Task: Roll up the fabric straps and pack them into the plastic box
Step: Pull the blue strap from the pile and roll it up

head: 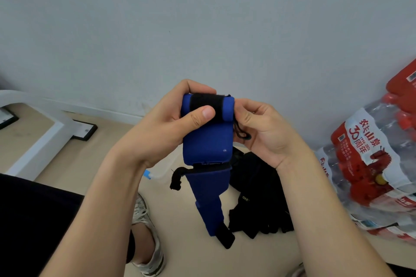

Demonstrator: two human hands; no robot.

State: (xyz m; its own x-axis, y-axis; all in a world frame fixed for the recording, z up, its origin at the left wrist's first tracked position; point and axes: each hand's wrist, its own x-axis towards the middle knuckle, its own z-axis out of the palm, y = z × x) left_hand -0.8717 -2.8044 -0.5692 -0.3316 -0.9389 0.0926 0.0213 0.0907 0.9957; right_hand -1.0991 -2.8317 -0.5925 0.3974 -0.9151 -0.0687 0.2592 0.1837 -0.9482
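**A:** Head view first: what writing can be read?

**B:** On the pack of water bottles (369, 164) at the right, "农夫山泉" and "30周年" are printed in white on red. The smaller print cannot be read. On the black gloves (258, 186) lying on the floor (180, 254), only the letters "ING" are made out.

**A:** Where is the blue fabric strap (207, 139) found?

**B:** It is held in the air between both hands, above the floor. Its upper end is rolled, with a black band (207, 104) across the roll. The tail hangs down to a black tab (226, 237).

**A:** How are the hands set?

**B:** The roll is gripped by the left hand (171, 123), with the thumb pressed on the black band. The fingers of the right hand (263, 132) are curled at the roll's right end, beside a black cord loop (242, 134). The contact itself is hidden.

**A:** What is cut off?

**B:** The bottle pack is cut off by the right edge, and a white frame (45, 132) by the left.
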